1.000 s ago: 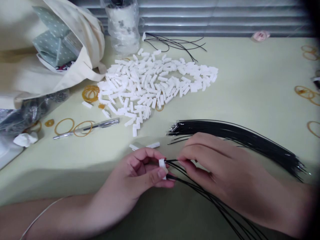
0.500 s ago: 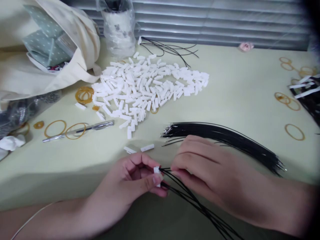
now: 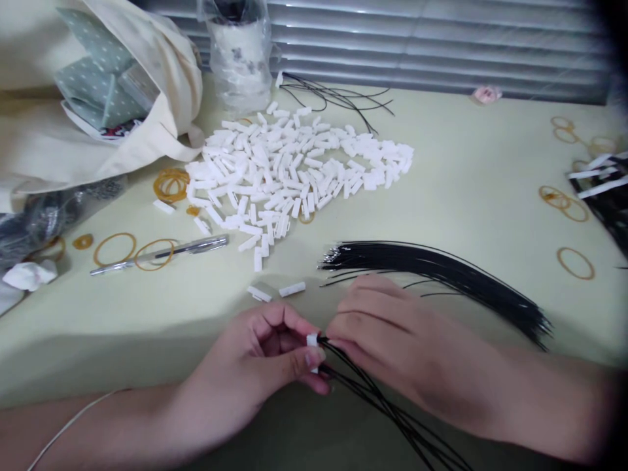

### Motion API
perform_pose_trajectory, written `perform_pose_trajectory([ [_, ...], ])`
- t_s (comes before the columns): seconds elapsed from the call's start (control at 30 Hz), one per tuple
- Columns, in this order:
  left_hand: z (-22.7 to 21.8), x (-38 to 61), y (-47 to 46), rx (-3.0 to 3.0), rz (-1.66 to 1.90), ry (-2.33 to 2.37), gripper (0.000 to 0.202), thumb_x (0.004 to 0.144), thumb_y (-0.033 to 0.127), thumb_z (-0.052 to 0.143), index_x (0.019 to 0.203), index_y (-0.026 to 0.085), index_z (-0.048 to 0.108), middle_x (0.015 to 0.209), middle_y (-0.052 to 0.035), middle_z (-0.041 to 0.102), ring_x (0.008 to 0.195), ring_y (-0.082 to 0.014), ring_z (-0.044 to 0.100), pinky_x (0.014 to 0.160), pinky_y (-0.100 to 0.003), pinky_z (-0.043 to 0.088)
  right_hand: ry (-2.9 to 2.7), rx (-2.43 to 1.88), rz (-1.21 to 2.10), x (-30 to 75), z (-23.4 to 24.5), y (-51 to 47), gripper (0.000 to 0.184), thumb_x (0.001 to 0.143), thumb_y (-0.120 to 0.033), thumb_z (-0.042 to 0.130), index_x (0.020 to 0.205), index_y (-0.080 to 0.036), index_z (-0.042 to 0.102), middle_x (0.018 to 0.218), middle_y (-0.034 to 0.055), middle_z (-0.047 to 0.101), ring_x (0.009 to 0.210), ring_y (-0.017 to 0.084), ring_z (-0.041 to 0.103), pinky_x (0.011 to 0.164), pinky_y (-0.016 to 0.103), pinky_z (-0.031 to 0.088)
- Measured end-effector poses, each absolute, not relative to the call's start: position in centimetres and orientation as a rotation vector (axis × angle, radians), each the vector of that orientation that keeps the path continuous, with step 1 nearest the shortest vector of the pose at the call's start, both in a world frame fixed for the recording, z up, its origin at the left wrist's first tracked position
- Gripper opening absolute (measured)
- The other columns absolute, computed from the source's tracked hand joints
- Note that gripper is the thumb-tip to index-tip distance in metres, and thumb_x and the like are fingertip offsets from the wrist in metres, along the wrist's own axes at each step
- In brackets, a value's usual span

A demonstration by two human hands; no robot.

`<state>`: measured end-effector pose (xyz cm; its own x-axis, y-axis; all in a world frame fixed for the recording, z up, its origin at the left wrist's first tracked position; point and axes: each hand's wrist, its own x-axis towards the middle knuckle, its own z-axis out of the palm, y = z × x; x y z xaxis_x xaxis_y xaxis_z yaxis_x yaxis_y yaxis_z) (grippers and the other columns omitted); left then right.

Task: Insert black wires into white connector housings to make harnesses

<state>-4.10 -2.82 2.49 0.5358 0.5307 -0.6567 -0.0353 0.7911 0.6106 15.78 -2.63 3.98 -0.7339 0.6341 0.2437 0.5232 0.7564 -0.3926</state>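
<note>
Between the thumb and fingers of my left hand (image 3: 279, 356) is a small white connector housing (image 3: 313, 341), partly covered by the thumb. Several black wires (image 3: 377, 392) run out of its right side and trail down to the lower edge of the view. Close to the housing, my right hand (image 3: 387, 333) pinches a black wire at its wire face; the fingertips hide most of that wire. Beyond the right hand lies a thick bundle of black wires (image 3: 432, 265) with bare metal ends. Two loose white housings (image 3: 292, 289) rest just past my left fingers.
A wide heap of white housings (image 3: 275, 157) covers the table's middle. Left are a pen (image 3: 196, 246), rubber bands (image 3: 171, 185) and a cloth bag (image 3: 181, 98). A plastic-wrapped roll (image 3: 238, 65) and a finished-looking wire harness (image 3: 338, 95) lie by the blinds (image 3: 441, 46).
My right fingertips have moved left, right up to the housing, and less of the pinched wire shows. The left hand keeps its grip. The whole view has shifted slightly.
</note>
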Motion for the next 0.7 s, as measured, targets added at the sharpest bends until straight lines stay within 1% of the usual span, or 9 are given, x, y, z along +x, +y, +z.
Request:
perform_pose_trajectory([
  [0.1, 2.3, -3.9, -2.9, 0.646, 0.346, 0.928, 0.016, 0.075, 0.020, 0.070, 0.078, 0.014, 0.056, 0.067, 0.0047, 0.063, 0.062, -0.0081, 0.066, 0.062, -0.017, 0.050, -2.591, -0.964, 0.736, 18.0, 5.6, -0.9, 0.020, 0.094, -0.025, 0.045, 0.091, -0.018, 0.063, 0.089, 0.0016, 0.061, 0.093, 0.014, 0.051, 0.085, 0.027, 0.038],
  [0.17, 2.2, -3.9, -3.0, 0.682, 0.345, 0.923, 0.016, 0.076, 0.021, 0.070, 0.078, 0.014, 0.056, 0.069, 0.0043, 0.064, 0.064, -0.0085, 0.066, 0.064, -0.018, 0.050, -2.627, -1.074, 0.846, 19.7, 6.3, 0.0, 0.019, 0.093, -0.029, 0.046, 0.102, -0.022, 0.061, 0.102, 0.0007, 0.060, 0.099, 0.013, 0.051, 0.087, 0.027, 0.038],
  [0.23, 2.2, -3.9, -3.1, 0.707, 0.339, 0.932, 0.017, 0.075, 0.022, 0.070, 0.078, 0.014, 0.055, 0.070, 0.0037, 0.064, 0.065, -0.0090, 0.066, 0.065, -0.019, 0.051, -2.691, -1.132, 1.038, 20.9, 6.5, 0.5, 0.019, 0.093, -0.032, 0.047, 0.104, -0.025, 0.060, 0.106, -0.0002, 0.058, 0.097, 0.012, 0.052, 0.083, 0.025, 0.040],
  [0.3, 2.3, -4.0, -3.1, 0.736, 0.323, 0.942, 0.017, 0.075, 0.023, 0.070, 0.078, 0.015, 0.055, 0.070, 0.0032, 0.064, 0.065, -0.0095, 0.066, 0.065, -0.020, 0.050, -2.714, -1.126, 1.244, 21.4, 6.2, 0.6, 0.020, 0.092, -0.034, 0.048, 0.105, -0.025, 0.060, 0.106, -0.0007, 0.058, 0.096, 0.011, 0.053, 0.081, 0.024, 0.041],
  [0.37, 2.5, -4.1, -3.0, 0.758, 0.308, 0.951, 0.017, 0.076, 0.023, 0.070, 0.078, 0.015, 0.055, 0.070, 0.0030, 0.064, 0.065, -0.0098, 0.066, 0.064, -0.020, 0.050, -2.712, -1.110, 1.319, 21.2, 5.7, 0.7, 0.017, 0.092, -0.030, 0.048, 0.100, -0.022, 0.061, 0.100, -0.0007, 0.059, 0.095, 0.012, 0.052, 0.082, 0.024, 0.041],
  [0.43, 2.5, -4.1, -3.0, 0.758, 0.305, 0.957, 0.017, 0.076, 0.023, 0.070, 0.078, 0.015, 0.055, 0.069, 0.0038, 0.063, 0.064, -0.0092, 0.066, 0.063, -0.019, 0.049, -2.722, -1.091, 1.305, 20.9, 5.4, 0.8, 0.014, 0.091, -0.023, 0.048, 0.091, -0.020, 0.062, 0.091, -0.0014, 0.060, 0.091, 0.011, 0.053, 0.080, 0.024, 0.041],
  [0.5, 2.5, -4.1, -3.0, 0.731, 0.317, 0.952, 0.017, 0.076, 0.023, 0.070, 0.079, 0.015, 0.056, 0.070, 0.0045, 0.063, 0.063, -0.0084, 0.066, 0.063, -0.018, 0.050, -2.696, -1.082, 1.266, 20.7, 5.5, 0.9, 0.013, 0.090, -0.021, 0.049, 0.085, -0.020, 0.061, 0.086, -0.0024, 0.060, 0.083, 0.010, 0.054, 0.075, 0.022, 0.041],
  [0.6, 2.4, -4.0, -2.9, 0.666, 0.345, 0.933, 0.016, 0.076, 0.021, 0.071, 0.081, 0.015, 0.056, 0.071, 0.0038, 0.063, 0.066, -0.0090, 0.066, 0.064, -0.019, 0.052, -2.501, -1.211, 1.037, 20.2, 6.4, 0.1, 0.013, 0.091, -0.024, 0.047, 0.086, -0.020, 0.059, 0.082, -0.0028, 0.060, 0.074, 0.008, 0.054, 0.066, 0.020, 0.040],
  [0.7, 2.4, -3.9, -2.9, 0.613, 0.347, 0.934, 0.018, 0.075, 0.021, 0.071, 0.081, 0.015, 0.055, 0.069, 0.0031, 0.062, 0.067, -0.0095, 0.065, 0.065, -0.021, 0.054, -2.340, -1.310, 0.836, 18.9, 6.8, -1.8, 0.012, 0.086, -0.019, 0.051, 0.076, -0.020, 0.057, 0.071, -0.0046, 0.056, 0.062, 0.006, 0.049, 0.056, 0.020, 0.036],
])
